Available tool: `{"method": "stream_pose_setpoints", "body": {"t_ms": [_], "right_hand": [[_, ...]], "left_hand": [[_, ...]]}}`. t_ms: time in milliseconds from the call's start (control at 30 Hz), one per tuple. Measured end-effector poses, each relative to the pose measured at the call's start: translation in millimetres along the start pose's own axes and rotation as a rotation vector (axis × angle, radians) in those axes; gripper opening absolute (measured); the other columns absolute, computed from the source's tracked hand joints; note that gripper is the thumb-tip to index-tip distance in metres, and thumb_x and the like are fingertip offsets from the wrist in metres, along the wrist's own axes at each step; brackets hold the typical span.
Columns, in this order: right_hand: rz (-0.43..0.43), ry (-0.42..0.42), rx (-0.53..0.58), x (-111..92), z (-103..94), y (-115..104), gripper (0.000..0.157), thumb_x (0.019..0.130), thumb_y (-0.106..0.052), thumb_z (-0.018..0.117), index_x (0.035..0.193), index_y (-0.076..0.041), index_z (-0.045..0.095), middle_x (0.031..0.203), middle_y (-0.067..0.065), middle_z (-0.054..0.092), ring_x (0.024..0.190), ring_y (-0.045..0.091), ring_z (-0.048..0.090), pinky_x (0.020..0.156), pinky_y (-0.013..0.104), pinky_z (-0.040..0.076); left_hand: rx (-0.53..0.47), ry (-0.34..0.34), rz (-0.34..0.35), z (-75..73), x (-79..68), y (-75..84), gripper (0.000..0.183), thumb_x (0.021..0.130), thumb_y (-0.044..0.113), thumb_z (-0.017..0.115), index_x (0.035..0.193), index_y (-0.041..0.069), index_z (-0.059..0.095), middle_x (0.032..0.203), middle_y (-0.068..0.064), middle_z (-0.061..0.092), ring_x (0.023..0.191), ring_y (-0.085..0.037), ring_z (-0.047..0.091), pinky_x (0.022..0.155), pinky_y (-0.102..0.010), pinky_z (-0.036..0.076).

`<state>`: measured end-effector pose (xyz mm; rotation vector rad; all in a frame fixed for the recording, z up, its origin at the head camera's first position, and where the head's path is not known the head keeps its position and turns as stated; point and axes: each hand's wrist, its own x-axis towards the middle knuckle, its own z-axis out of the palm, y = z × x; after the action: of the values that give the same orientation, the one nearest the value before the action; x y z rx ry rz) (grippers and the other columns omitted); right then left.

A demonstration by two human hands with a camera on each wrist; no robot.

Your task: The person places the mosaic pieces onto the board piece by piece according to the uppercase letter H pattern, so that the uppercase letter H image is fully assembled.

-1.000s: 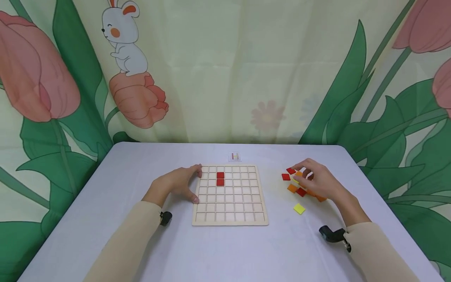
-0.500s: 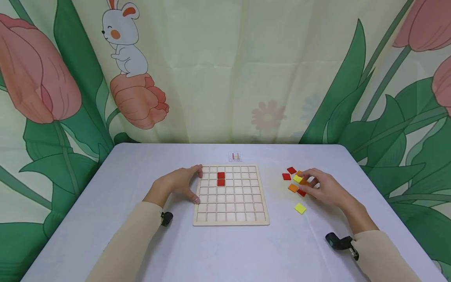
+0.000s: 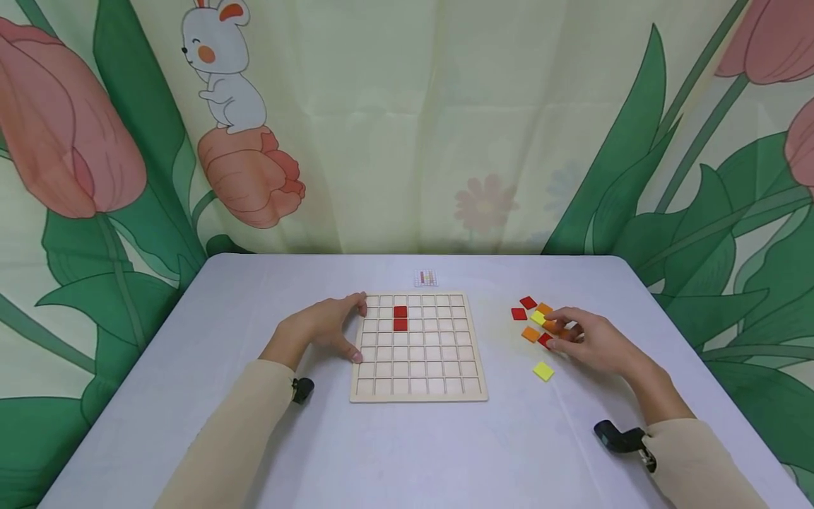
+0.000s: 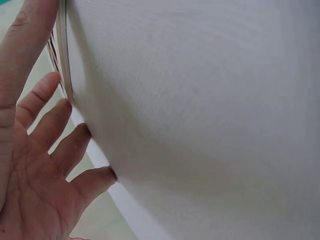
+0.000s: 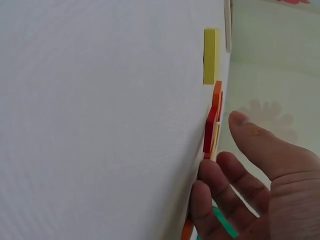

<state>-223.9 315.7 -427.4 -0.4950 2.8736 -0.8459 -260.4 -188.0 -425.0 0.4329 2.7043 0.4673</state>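
A pale wooden grid board (image 3: 418,387) lies mid-table, two red square tiles (image 3: 400,318) one above the other in its cells. My left hand (image 3: 318,329) rests at the board's left edge, thumb and fingers spread apart. In the left wrist view, that hand's (image 4: 37,170) fingertips touch near the table. To the right is a loose cluster of red, orange and yellow tiles. My right hand (image 3: 591,341) hovers over its right side, fingers loosely bent and thumb apart, with no tile visible between them. It partly hides an orange tile (image 3: 551,326) and a red tile (image 3: 545,341).
A small printed card (image 3: 425,278) with a coloured grid lies behind the board. One yellow tile (image 3: 543,371) sits nearer than the cluster. Two red tiles (image 3: 523,309) mark its far left. A patterned curtain (image 3: 381,127) hangs behind the white table (image 3: 407,459).
My right hand has drawn back to the right and toward me, uncovering yellow and orange tiles. The left hand stays at the board's edge.
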Motion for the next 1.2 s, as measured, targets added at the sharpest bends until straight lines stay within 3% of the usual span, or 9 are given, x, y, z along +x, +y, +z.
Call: {"method": "stream_pose_setpoints", "body": {"t_ms": [433,733,933,1200], "right_hand": [[-0.029,-0.017,0.001,2.8,4.0,2.0,0.053,0.085,-0.025,0.086,0.129,-0.008,0.063,0.102,0.003,0.063,0.087,0.021,0.054,0.068,0.022,0.050],[-0.059,-0.038,-0.037,5.8,5.8,-0.4,0.043,0.088,-0.021,0.083,0.125,-0.009,0.066,0.097,0.001,0.061,0.083,0.019,0.051,0.066,0.022,0.047],[-0.047,-0.051,-0.004,7.0,2.6,-1.8,0.035,0.092,-0.016,0.078,0.125,-0.011,0.067,0.102,0.002,0.062,0.089,0.021,0.052,0.069,0.023,0.049],[-0.072,0.001,0.053,14.2,3.0,-6.7,0.041,0.096,-0.009,0.072,0.136,-0.008,0.061,0.120,0.012,0.066,0.091,0.023,0.057,0.071,0.024,0.051]], "left_hand": [[0.025,0.003,0.001,-1.4,0.5,3.2,0.092,0.057,0.052,0.099,0.130,0.028,0.049,0.145,-0.007,0.053,0.114,-0.024,0.054,0.102,-0.046,0.047],[0.013,0.006,-0.011,-1.2,-0.1,3.7,0.091,0.057,0.050,0.099,0.131,0.029,0.050,0.147,-0.007,0.052,0.114,-0.024,0.053,0.103,-0.046,0.047],[0.011,0.006,-0.026,-1.3,-0.2,5.6,0.091,0.058,0.052,0.099,0.131,0.030,0.049,0.152,-0.007,0.049,0.118,-0.025,0.053,0.105,-0.048,0.046],[0.007,0.009,-0.024,-0.9,-1.1,3.7,0.091,0.057,0.051,0.099,0.131,0.030,0.050,0.154,-0.006,0.047,0.121,-0.025,0.053,0.106,-0.048,0.045]]}}
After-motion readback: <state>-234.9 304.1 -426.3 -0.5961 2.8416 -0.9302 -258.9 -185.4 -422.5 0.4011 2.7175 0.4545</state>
